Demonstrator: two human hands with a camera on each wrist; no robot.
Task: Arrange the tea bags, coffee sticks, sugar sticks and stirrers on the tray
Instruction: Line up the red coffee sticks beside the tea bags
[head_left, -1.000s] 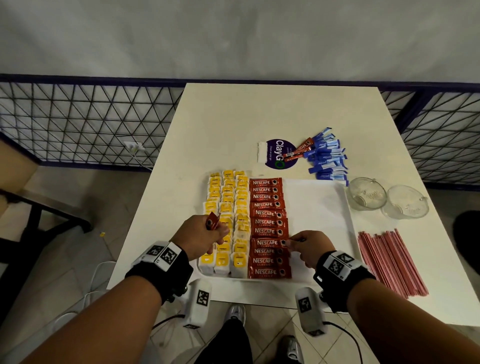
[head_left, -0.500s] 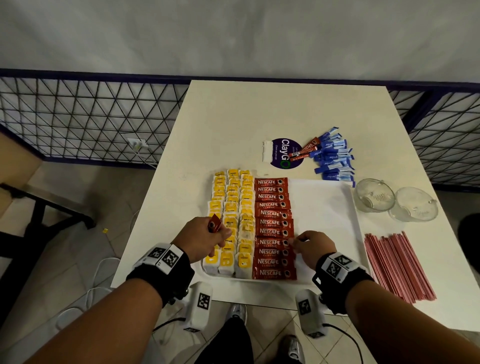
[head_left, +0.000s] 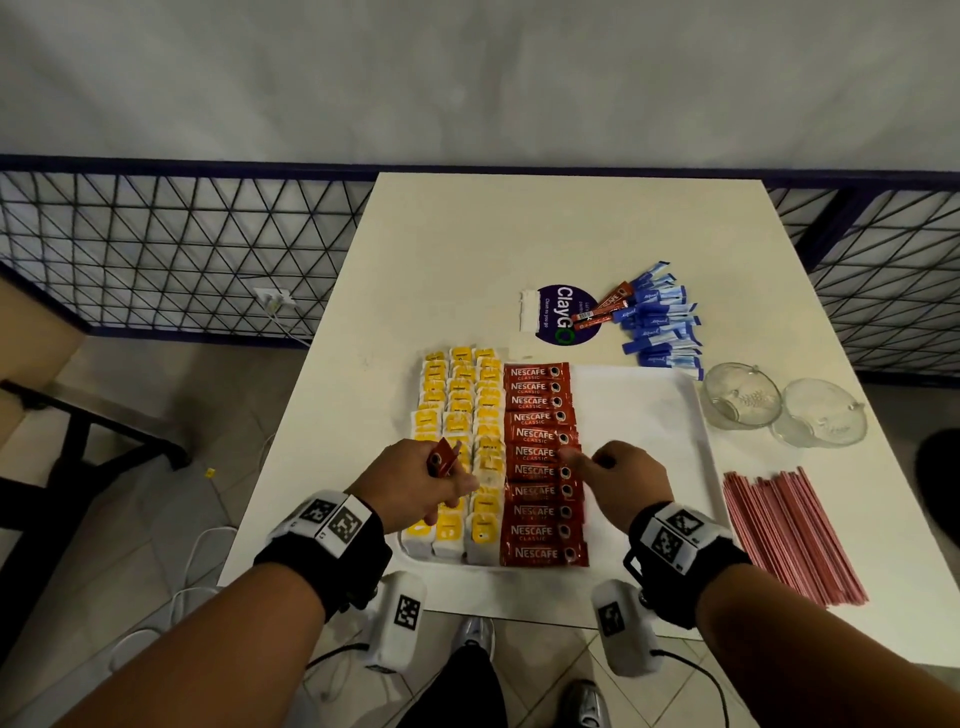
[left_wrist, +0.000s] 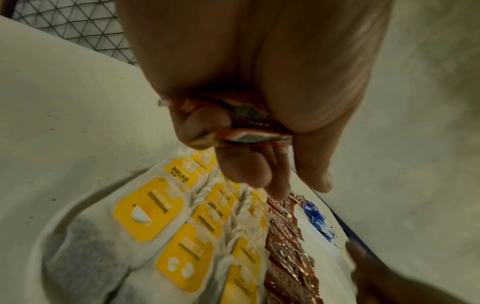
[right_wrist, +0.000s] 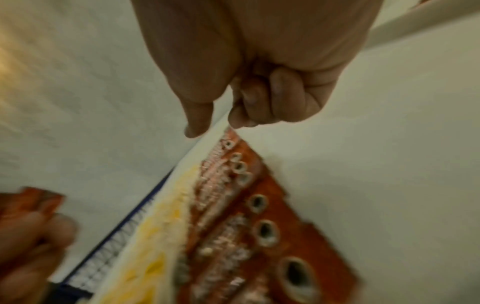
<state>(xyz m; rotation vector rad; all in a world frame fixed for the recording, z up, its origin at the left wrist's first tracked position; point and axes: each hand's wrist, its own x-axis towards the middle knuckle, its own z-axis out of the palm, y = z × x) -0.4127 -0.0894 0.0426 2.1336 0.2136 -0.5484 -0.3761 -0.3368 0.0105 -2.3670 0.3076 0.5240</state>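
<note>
left hand (head_left: 415, 480): grips spare coffee sticks (head_left: 443, 457) above the tea bags (head_left: 460, 415).
coffee row (head_left: 540, 462): on the tray (head_left: 644, 415); overlap evenly.
right hand (head_left: 621, 475): fingers curled, seemingly pinching a stick's end; nudge gently.

Layout: tray (head_left: 644, 415) at near edge of table (head_left: 519, 234).
On tray: tea bags (head_left: 460, 415) left, coffee sticks (head_left: 537, 462) just right of them. Behind tray: sugar sticks (head_left: 660, 322). Right of tray: two glass dishes (head_left: 779, 410), stirrers (head_left: 789, 535) nearer.
</note>
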